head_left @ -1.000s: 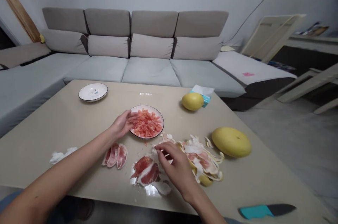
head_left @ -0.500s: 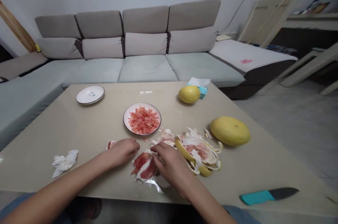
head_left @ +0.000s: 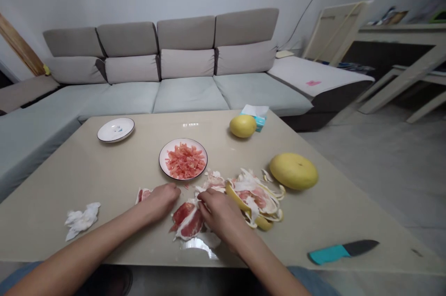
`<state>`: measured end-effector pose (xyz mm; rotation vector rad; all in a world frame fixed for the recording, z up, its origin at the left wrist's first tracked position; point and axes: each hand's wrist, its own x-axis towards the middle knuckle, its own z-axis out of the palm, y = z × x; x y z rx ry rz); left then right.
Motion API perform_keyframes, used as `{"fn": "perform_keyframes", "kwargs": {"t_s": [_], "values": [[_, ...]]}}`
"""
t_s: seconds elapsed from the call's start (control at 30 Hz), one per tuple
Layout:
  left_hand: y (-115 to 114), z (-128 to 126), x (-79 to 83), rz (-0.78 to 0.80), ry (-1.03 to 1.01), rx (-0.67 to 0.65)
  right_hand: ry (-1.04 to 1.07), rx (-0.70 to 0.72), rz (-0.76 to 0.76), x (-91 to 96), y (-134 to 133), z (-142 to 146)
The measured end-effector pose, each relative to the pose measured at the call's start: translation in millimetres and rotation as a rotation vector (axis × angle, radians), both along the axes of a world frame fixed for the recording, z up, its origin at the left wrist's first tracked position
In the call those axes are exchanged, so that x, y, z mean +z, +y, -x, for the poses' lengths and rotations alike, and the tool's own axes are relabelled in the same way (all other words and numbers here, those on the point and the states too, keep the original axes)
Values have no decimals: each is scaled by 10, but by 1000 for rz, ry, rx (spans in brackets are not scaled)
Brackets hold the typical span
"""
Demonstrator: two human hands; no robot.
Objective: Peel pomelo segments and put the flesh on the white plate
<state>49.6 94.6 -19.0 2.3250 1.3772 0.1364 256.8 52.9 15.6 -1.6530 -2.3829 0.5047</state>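
Observation:
My left hand [head_left: 165, 199] is closed, its fingertips curled downward just in front of the plate of fruit; anything inside them is hidden. Close by on the right, my right hand [head_left: 220, 210] has thumb and forefinger drawn together beside white pith; whether they pinch a piece cannot be made out. Between the hands, on the table, lie red pomelo segments [head_left: 191, 221] with white membrane. Another pomelo piece [head_left: 142, 194] shows partly behind my left wrist. A white dark-rimmed plate [head_left: 162, 166] bears a heap of peeled pink pulp [head_left: 185, 160].
Right of my right hand spreads a pile of peel and membrane [head_left: 256, 198]. Beyond it sit a whole pomelo [head_left: 294, 171], a smaller yellow fruit [head_left: 243, 126] and a tissue pack [head_left: 259, 122]. A teal-handled knife [head_left: 343, 251] lies near the front edge. Leftward are crumpled tissue [head_left: 82, 220] and another plate [head_left: 116, 130].
The camera view has shifted slightly, so the tabletop things appear further left. Both hands stay in nearly the same place, with only small finger movement.

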Motion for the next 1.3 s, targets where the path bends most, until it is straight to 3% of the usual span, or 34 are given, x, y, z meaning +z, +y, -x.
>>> {"fn": "perform_keyframes", "kwargs": {"t_s": [0.3,0.4,0.57,0.67,0.97,1.1,1.2,1.3], "values": [[442,-44,582,-59,-282,84,45,-26,-6,3,3,0],[424,-124,631,36,-392,69,155,-50,-29,3,2,2],[212,-246,613,151,-514,39,693,-139,27,5,15,35],[137,-305,591,163,-538,36,786,-149,26,-8,38,50],[130,-274,631,103,-518,50,650,-156,-1,-30,87,21],[439,-220,674,-4,-476,111,477,-187,-60,18,115,-74],[734,-182,650,2,-415,122,305,-229,-102,32,145,-168],[865,-120,589,-17,-334,161,145,-237,-88,21,168,-245]]}}
